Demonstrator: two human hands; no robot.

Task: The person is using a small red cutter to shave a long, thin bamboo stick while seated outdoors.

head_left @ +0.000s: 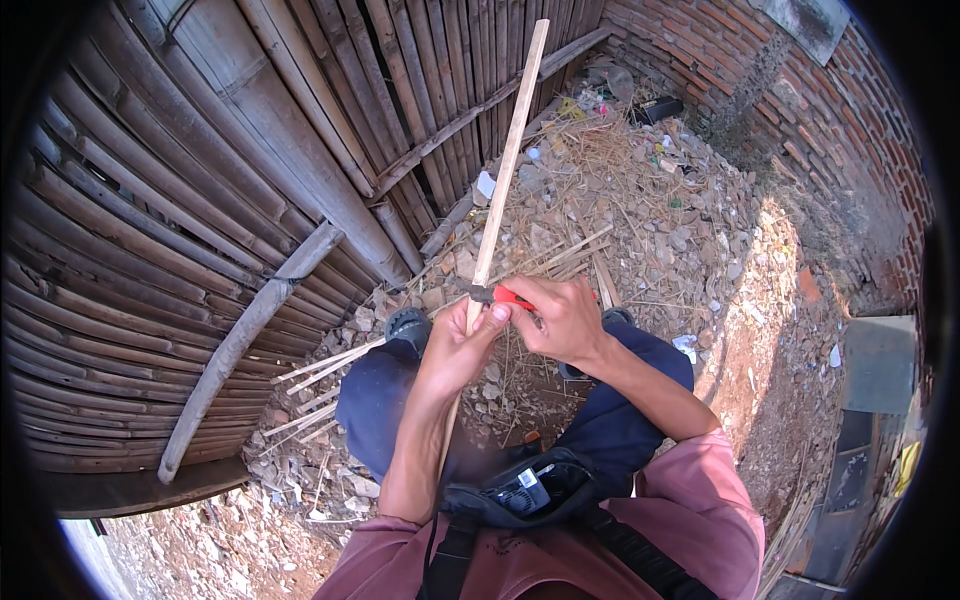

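A long, straight, narrow strip of pale, smooth-looking wood or bamboo slants up over the ground, its lower part gripped by the left hand, thumb along it. The right hand is closed around a red-handled tool, whose dark working end (blade-like, though partly hidden by fingers) lies across the strip; more thin strips lie at the ground's left edge, near the bamboo wall.
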